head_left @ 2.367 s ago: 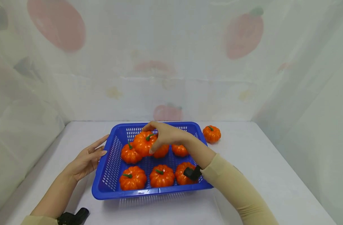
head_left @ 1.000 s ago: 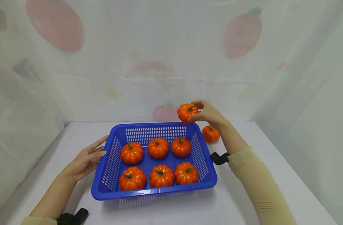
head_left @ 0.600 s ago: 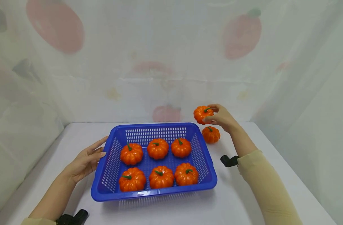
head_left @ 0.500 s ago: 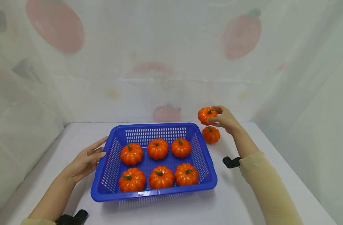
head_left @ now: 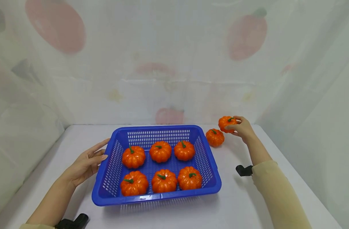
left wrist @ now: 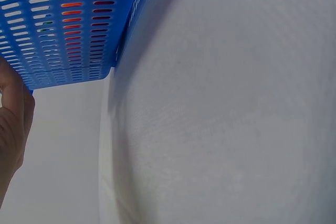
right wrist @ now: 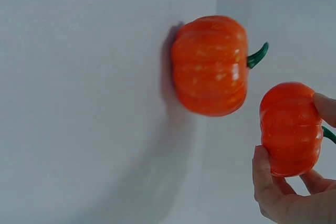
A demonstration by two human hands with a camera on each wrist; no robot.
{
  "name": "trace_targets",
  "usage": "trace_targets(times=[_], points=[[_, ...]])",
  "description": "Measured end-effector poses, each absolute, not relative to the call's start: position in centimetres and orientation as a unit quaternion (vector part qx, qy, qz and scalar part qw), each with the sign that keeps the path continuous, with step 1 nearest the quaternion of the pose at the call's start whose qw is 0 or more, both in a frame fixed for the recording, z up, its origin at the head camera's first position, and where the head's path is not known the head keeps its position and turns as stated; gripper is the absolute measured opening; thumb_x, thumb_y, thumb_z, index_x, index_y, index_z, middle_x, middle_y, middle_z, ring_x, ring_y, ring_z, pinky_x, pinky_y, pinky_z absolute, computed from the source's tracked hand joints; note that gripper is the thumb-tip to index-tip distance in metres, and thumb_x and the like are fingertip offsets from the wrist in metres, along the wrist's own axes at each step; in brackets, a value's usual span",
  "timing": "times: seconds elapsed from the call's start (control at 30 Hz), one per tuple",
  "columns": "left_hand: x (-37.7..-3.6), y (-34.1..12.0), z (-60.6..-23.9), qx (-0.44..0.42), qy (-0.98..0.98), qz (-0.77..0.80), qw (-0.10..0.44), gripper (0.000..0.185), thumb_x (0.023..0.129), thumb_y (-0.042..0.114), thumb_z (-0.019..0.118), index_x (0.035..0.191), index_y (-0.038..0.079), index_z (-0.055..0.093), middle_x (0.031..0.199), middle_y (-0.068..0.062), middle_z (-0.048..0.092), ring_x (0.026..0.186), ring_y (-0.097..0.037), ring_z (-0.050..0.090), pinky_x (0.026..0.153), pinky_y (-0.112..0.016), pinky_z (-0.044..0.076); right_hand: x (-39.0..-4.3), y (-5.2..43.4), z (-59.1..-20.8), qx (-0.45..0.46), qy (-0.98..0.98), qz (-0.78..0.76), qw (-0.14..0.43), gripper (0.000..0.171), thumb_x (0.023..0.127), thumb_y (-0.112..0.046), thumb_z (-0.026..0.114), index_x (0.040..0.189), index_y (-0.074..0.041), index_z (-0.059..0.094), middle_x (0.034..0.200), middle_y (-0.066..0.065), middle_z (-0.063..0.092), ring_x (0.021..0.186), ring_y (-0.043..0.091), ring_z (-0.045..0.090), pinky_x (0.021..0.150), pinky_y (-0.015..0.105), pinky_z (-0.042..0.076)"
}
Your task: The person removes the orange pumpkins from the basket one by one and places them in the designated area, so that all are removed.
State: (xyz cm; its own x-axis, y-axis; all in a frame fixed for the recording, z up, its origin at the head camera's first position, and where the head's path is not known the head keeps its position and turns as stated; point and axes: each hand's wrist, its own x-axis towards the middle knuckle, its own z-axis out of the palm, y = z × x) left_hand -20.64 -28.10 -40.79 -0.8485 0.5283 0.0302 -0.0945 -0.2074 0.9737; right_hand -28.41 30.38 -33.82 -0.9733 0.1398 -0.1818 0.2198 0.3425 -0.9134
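Note:
My right hand (head_left: 243,128) holds a small orange pumpkin (head_left: 227,123) with a green stem, thumb and fingers on its sides, above the back right of the table. In the right wrist view that pumpkin (right wrist: 290,129) sits beside a second pumpkin (right wrist: 210,66) that rests on the table just right of the basket. My left hand (head_left: 87,163) lies along the outer left wall of a blue perforated basket (head_left: 155,197), thumb tip at the rim and fingers extended. Several pumpkins (head_left: 164,181) stand inside the basket in two rows.
A white cloth covers the table (head_left: 249,197). Pale printed sheets (head_left: 174,47) hang as walls at the back and on both sides. The basket's side wall (left wrist: 63,30) fills the upper left of the left wrist view. Black wrist cameras (head_left: 244,170) sit at both cuffs.
My right hand has lifted a pumpkin out of the basket and carried it right, past the pumpkin on the table, lowering it at the end. My left hand and the basket have stayed put.

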Motion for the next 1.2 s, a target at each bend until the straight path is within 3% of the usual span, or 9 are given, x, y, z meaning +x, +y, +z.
trace_targets(times=[0.4, 0.67, 1.0, 1.2], points=[[-20.4, -27.9, -40.8, 0.174, 0.606, 0.752, 0.191, 0.059, 0.104, 0.001, 0.037, 0.157, 0.023, 0.024, 0.117, 0.006, 0.068, 0.101, -0.009, 0.072, 0.087, -0.028, 0.060, -28.0, 32.6, -36.5, 0.178, 0.817, -0.548, 0.028, 0.086, 0.092, -0.017, 0.064, 0.158, -0.003, 0.010, 0.162, 0.025, 0.020, 0.138, 0.036, 0.041, 0.114, 0.044, 0.042], [-20.4, -28.0, -40.8, 0.171, 0.609, 0.752, 0.186, 0.058, 0.104, 0.001, 0.037, 0.156, 0.024, 0.026, 0.115, 0.007, 0.068, 0.100, -0.008, 0.072, 0.086, -0.027, 0.060, -28.0, 33.5, -37.9, 0.194, 0.821, -0.536, 0.036, 0.086, 0.091, -0.016, 0.065, 0.157, -0.001, 0.012, 0.162, 0.025, 0.020, 0.138, 0.034, 0.039, 0.104, 0.036, 0.053], [-20.3, -27.8, -40.7, 0.169, 0.611, 0.751, 0.183, 0.058, 0.104, 0.001, 0.038, 0.156, 0.023, 0.025, 0.116, 0.006, 0.068, 0.099, -0.008, 0.071, 0.086, -0.028, 0.060, -28.1, 33.8, -39.1, 0.206, 0.823, -0.529, 0.033, 0.085, 0.090, -0.016, 0.065, 0.157, 0.000, 0.015, 0.161, 0.026, 0.020, 0.136, 0.037, 0.038, 0.115, 0.048, 0.042], [-20.3, -27.9, -40.7, 0.168, 0.611, 0.751, 0.186, 0.058, 0.104, 0.001, 0.038, 0.156, 0.022, 0.025, 0.116, 0.005, 0.068, 0.099, -0.009, 0.072, 0.086, -0.028, 0.060, -28.0, 33.8, -39.4, 0.213, 0.826, -0.521, 0.044, 0.084, 0.091, -0.018, 0.063, 0.157, -0.001, 0.014, 0.162, 0.026, 0.019, 0.140, 0.037, 0.034, 0.117, 0.047, 0.040]])
